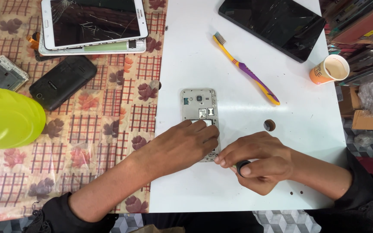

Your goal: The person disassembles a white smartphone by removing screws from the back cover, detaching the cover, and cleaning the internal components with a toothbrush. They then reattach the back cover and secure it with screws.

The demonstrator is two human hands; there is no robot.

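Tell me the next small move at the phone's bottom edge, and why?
Probably turn the tool in place, not lift off. The right hand pinches it, tip hidden at the open phone's lower corner, while the left hand lies flat on the phone, steadying it on the white table.

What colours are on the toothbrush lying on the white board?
Yellow and purple toothbrush, seen best in the head view.

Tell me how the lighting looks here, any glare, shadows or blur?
Head view: even, bright light; the white board is nearly blown out, with soft, short shadows under the left hand and right hand. The dark tablet and cracked white tablet show reflections. Focus is sharp, no motion blur.
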